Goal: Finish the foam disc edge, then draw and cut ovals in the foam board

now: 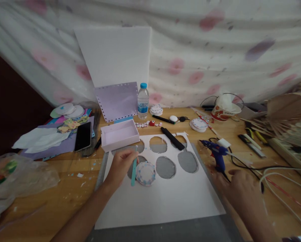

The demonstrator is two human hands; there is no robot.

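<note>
My left hand point(122, 165) is closed, pinching a flat teal craft stick point(133, 174) held upright over the white sheet. Just right of the stick is a round white disc point(145, 173) with small blue and pink marks around its rim. The white sheet point(155, 205) has several round holes cut in it. My right hand point(241, 193) is at the lower end of a blue glue gun point(217, 156), thumb and fingers apart. Whether it touches the handle is hard to see. The gun lies on its side on the table, a pale glue stick out of its back.
A lilac box point(120, 136), a black marker point(172, 138) and a water bottle point(143, 102) stand or lie behind the sheet. Stacked discs point(199, 124) and a paper tub point(224, 109) are farther right. A phone point(83, 136) lies left; white cables point(271, 178) cross the right.
</note>
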